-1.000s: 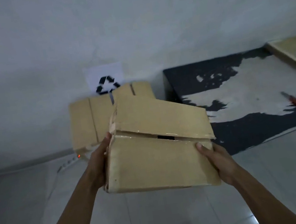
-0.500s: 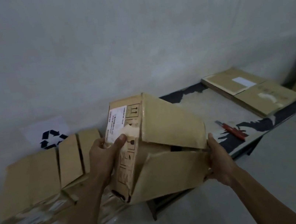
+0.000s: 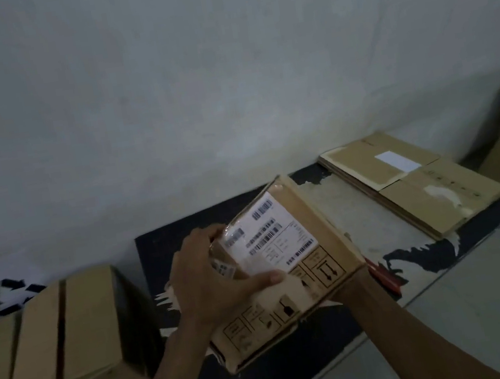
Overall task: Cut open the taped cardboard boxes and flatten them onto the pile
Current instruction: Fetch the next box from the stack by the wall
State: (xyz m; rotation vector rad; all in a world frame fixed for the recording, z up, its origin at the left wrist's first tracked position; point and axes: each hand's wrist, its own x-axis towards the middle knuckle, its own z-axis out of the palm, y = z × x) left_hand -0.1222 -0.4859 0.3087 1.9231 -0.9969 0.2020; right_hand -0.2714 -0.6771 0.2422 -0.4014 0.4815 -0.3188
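A labelled cardboard box (image 3: pixel 290 268) is held tilted over the dark bench (image 3: pixel 304 374), gripped on top by the left hand (image 3: pixel 213 277), while the right hand's (image 3: pixel 352 286) fingers are hidden beneath it

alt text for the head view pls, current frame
Both hands hold a cardboard box with a white shipping label over a worn black table: left hand on top, right hand mostly hidden beneath. Flattened cardboard lies far right; boxes stand left.
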